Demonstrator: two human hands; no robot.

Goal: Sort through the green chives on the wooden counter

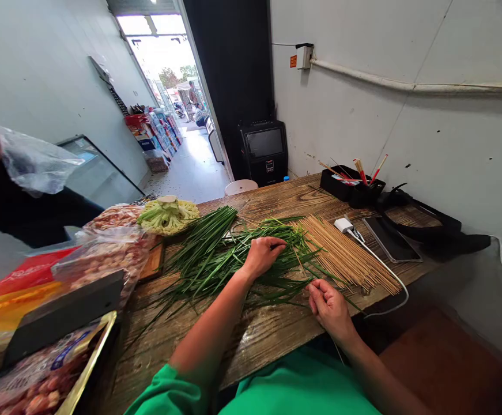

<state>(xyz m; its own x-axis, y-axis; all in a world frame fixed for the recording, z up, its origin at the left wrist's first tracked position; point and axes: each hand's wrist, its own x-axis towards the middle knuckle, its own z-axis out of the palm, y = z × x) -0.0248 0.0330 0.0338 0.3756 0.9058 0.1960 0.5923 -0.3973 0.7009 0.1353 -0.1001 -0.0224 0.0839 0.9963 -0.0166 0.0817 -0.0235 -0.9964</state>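
A loose heap of long green chive stalks point(210, 253) lies across the wooden table point(259, 334). My left hand point(263, 255) rests on the heap with its fingers curled down into the stalks. My right hand point(329, 305) is closed in a pinch on a thin bamboo skewer near the table's front edge, its point toward the chives. A flat pile of bamboo skewers point(346, 256) lies just right of the chives, beyond my right hand.
A cauliflower head point(168, 215) and bags of food point(104, 253) sit at the left, with a tray point(87, 369) in front. A charger with cable point(344, 226), a phone point(389, 239) and a black chopstick holder point(350, 187) lie near the wall. Another person's sleeve with a plastic bag point(30, 164) is far left.
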